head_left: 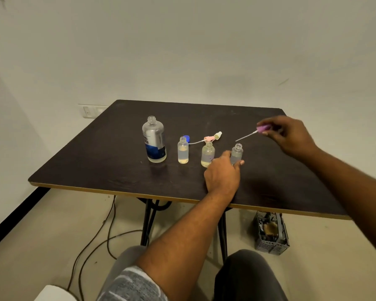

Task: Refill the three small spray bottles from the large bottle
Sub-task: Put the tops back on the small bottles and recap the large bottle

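The left grip [224,170] clamps the rightmost small clear bottle [237,153], uncapped and upright on the dark matte desk [96,161]. Up and right of it, the right grip [291,135] pinches a purple spray cap [263,128] with thin dip tube. Left of the left grip stand two more small bottles [207,154], then the large clear bottle [154,140].

a bare, plain room, home or small office, cannot tell which: a dark wood-grain folding table with black metal legs [122,161] stands against a blank off-white wall [182,51], white switch plate [91,111] behind the table, black cables [96,240] and a grey plastic crate [271,235] beneath it.
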